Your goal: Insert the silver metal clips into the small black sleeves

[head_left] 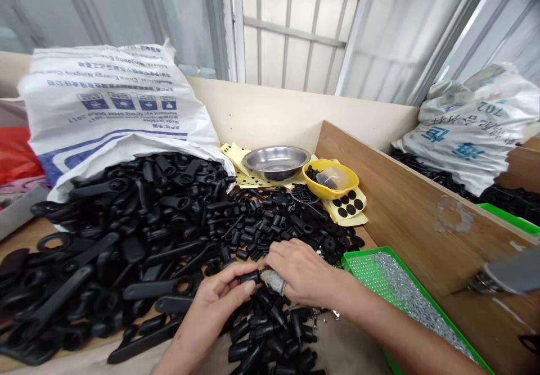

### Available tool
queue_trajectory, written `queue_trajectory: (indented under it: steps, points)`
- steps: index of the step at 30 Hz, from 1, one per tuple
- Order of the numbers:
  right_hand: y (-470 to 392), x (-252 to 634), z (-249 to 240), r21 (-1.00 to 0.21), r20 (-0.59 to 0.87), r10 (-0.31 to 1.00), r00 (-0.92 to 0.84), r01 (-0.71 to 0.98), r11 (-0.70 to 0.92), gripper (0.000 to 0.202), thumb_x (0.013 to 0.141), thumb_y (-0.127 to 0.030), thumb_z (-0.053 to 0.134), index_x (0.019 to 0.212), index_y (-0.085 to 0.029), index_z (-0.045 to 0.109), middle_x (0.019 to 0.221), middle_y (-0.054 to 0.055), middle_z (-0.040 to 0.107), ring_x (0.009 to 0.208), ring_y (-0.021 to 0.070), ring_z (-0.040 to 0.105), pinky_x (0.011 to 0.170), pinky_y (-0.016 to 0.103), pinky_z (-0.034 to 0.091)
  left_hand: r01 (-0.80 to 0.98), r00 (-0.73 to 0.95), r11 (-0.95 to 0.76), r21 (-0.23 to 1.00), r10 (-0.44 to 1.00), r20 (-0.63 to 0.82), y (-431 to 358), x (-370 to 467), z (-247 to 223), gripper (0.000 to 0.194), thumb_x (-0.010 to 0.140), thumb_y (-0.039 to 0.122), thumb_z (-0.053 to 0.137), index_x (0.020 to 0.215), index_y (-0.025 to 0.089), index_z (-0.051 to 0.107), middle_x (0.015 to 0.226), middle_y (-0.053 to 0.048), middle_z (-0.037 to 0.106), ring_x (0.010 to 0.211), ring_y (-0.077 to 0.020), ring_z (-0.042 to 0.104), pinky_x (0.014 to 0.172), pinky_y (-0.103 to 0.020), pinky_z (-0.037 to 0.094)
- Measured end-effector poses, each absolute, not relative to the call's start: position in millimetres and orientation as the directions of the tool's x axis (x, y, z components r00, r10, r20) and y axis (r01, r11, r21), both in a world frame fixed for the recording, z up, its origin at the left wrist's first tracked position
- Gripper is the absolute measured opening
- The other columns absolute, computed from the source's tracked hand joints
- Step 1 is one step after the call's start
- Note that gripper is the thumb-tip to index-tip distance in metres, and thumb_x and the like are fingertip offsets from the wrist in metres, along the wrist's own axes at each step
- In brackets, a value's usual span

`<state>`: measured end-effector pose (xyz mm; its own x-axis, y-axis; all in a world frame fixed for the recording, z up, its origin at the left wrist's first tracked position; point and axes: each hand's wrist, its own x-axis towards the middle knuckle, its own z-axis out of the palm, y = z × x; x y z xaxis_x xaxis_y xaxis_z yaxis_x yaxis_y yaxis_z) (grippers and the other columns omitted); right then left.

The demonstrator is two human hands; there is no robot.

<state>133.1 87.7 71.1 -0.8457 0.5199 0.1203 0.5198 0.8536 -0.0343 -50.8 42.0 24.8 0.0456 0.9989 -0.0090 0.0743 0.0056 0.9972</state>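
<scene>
Black part (248, 278): my left hand (217, 297) pinches it between thumb and finger, over the near pile (266, 338). My right hand (304, 276) curls just right of it; what it grips, I can't tell.

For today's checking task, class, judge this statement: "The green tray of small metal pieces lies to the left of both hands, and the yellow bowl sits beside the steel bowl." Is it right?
Not quite: the head view shows the green tray of small metal pieces to the right of the left hand and right hand. The yellow bowl does sit beside the steel bowl.
</scene>
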Motion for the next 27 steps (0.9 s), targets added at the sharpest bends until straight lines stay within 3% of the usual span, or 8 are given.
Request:
queue_trajectory:
  steps: [3, 8, 11, 15, 19, 23, 27]
  points:
    - [84, 140, 70, -0.163, 0.108, 0.524, -0.845, 0.505, 0.847, 0.015, 0.081, -0.01, 0.042, 0.091, -0.019, 0.049, 0.086, 0.001, 0.056, 0.077, 0.0149, 0.05, 0.068, 0.025, 0.037, -0.013, 0.039, 0.062, 0.998, 0.997, -0.062, 37, -48, 28, 0.026, 0.067, 0.031, 0.068, 0.092, 0.022, 0.073, 0.096, -0.003, 0.072, 0.077, -0.0186, 0.062, 0.067, -0.026, 0.051]
    - [75, 145, 73, -0.236, 0.096, 0.491, -0.866, 0.459, 0.856, 0.015, 0.076, -0.009, 0.045, 0.088, -0.018, 0.048, 0.088, 0.003, 0.056, 0.08, 0.0154, 0.051, 0.071, 0.024, 0.038, 0.008, 0.044, 0.05, 0.999, 0.998, -0.05, 33, -43, 26, 0.022, 0.068, 0.031, 0.068, 0.088, 0.024, 0.074, 0.072, 0.001, 0.071, 0.061, -0.0134, 0.059, 0.058, -0.021, 0.051]
    - [70, 146, 72, -0.334, 0.079, 0.495, -0.865, 0.445, 0.831, 0.011, 0.082, -0.011, 0.04, 0.084, -0.017, 0.049, 0.082, 0.002, 0.057, 0.072, 0.0133, 0.05, 0.066, 0.021, 0.038, 0.133, 0.081, -0.104, 0.986, 0.992, 0.093, 28, -43, 25, 0.017, 0.074, 0.027, 0.063, 0.088, 0.026, 0.073, 0.082, 0.001, 0.071, 0.064, -0.0145, 0.062, 0.058, -0.022, 0.052]
    - [63, 147, 65, -0.541, 0.095, 0.569, -0.817, 0.437, 0.718, 0.02, 0.091, -0.016, 0.035, 0.077, -0.017, 0.049, 0.074, -0.001, 0.056, 0.066, 0.0108, 0.048, 0.064, 0.019, 0.037, 0.302, 0.181, -0.39, 0.87, 0.919, 0.35, 22, -44, 26, 0.022, 0.079, 0.017, 0.058, 0.094, 0.029, 0.07, 0.087, 0.002, 0.072, 0.087, -0.0184, 0.064, 0.077, -0.024, 0.05]
    - [55, 145, 63, -0.683, 0.11, 0.609, -0.786, 0.385, 0.62, 0.02, 0.092, -0.016, 0.034, 0.082, -0.017, 0.051, 0.08, -0.001, 0.058, 0.071, 0.0103, 0.051, 0.067, 0.018, 0.038, 0.345, 0.195, -0.491, 0.8, 0.871, 0.45, 15, -42, 25, 0.027, 0.082, 0.011, 0.054, 0.099, 0.029, 0.066, 0.094, 0.002, 0.071, 0.091, -0.0166, 0.064, 0.082, -0.022, 0.049]
    - [50, 144, 62, -0.652, 0.119, 0.611, -0.783, 0.403, 0.642, 0.019, 0.089, -0.012, 0.034, 0.086, -0.018, 0.052, 0.085, 0.0, 0.06, 0.073, 0.0108, 0.053, 0.07, 0.019, 0.039, 0.352, 0.171, -0.504, 0.789, 0.863, 0.475, 12, -41, 24, 0.026, 0.08, 0.011, 0.055, 0.098, 0.027, 0.067, 0.095, 0.001, 0.072, 0.089, -0.017, 0.066, 0.08, -0.022, 0.051]
    - [50, 144, 59, -0.467, 0.066, 0.585, -0.808, 0.493, 0.734, 0.015, 0.08, -0.011, 0.042, 0.09, -0.016, 0.052, 0.087, 0.004, 0.061, 0.077, 0.0145, 0.054, 0.069, 0.021, 0.04, 0.346, 0.145, -0.403, 0.847, 0.915, 0.376, 13, -41, 24, 0.022, 0.079, 0.017, 0.057, 0.093, 0.027, 0.069, 0.084, 0.002, 0.075, 0.064, -0.0139, 0.067, 0.059, -0.018, 0.053]
